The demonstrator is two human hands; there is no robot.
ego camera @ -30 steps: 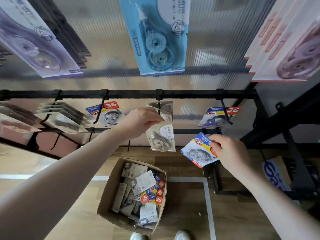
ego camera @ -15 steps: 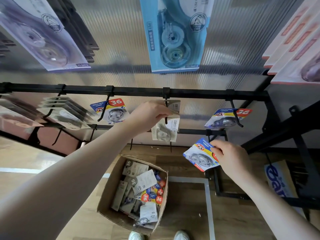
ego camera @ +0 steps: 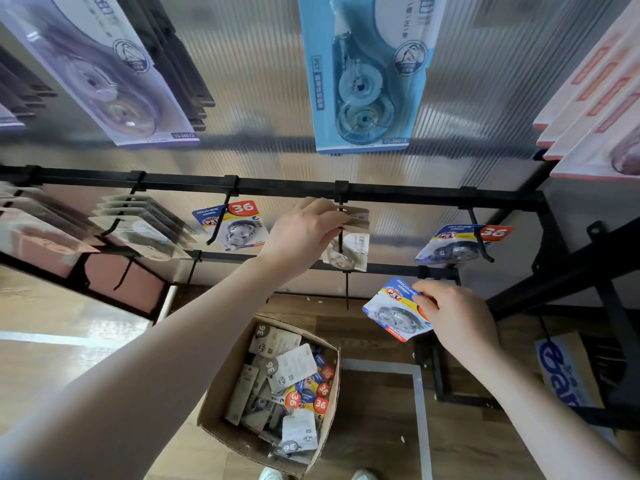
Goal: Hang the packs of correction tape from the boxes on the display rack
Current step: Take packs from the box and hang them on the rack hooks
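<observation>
My left hand (ego camera: 304,233) pinches the top of a beige correction tape pack (ego camera: 349,247) on the middle hook (ego camera: 341,216) of the black rail (ego camera: 277,185); the hook's rod runs down in front of the pack. My right hand (ego camera: 453,317) holds a blue and white correction tape pack (ego camera: 393,310) by its right edge, below the rail. An open cardboard box (ego camera: 221,396) on the floor holds several beige and blue packs. One blue pack (ego camera: 235,225) hangs on the hook to the left and another blue pack (ego camera: 457,247) on the hook to the right.
Stacks of beige packs (ego camera: 138,226) hang at the far left. Large purple (ego camera: 100,74), blue (ego camera: 363,71) and pink (ego camera: 595,98) packs hang on the upper row. A second box with blue print (ego camera: 564,372) sits under the rack's right frame. White tape lines (ego camera: 419,403) mark the wooden floor.
My left hand has lifted the beige pack up and back along the middle hook toward the rail. My right hand with the blue pack has stayed about where it was.
</observation>
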